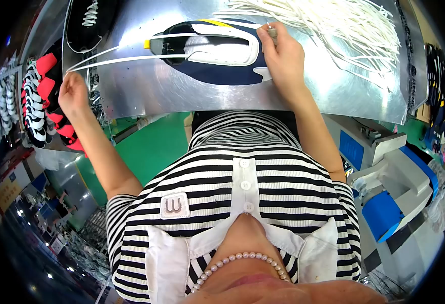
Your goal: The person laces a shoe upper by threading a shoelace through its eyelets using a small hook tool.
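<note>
A navy shoe upper (217, 73) with white trim and a yellow stripe lies on the metal table (146, 91). Two strands of white lace (126, 60) stretch from its opening out to the left edge of the table. There my left hand (74, 96) is closed on the lace ends. At the right end of the upper, my right hand (283, 55) pinches a small metal-tipped tool (272, 33) between thumb and fingers, close against the white trim.
A heap of loose white laces (344, 35) covers the table's back right. A black shoe upper (88, 25) lies at the back left. Red, black and white pieces (45, 91) hang beyond the left edge. A blue and grey machine (389, 202) stands at lower right.
</note>
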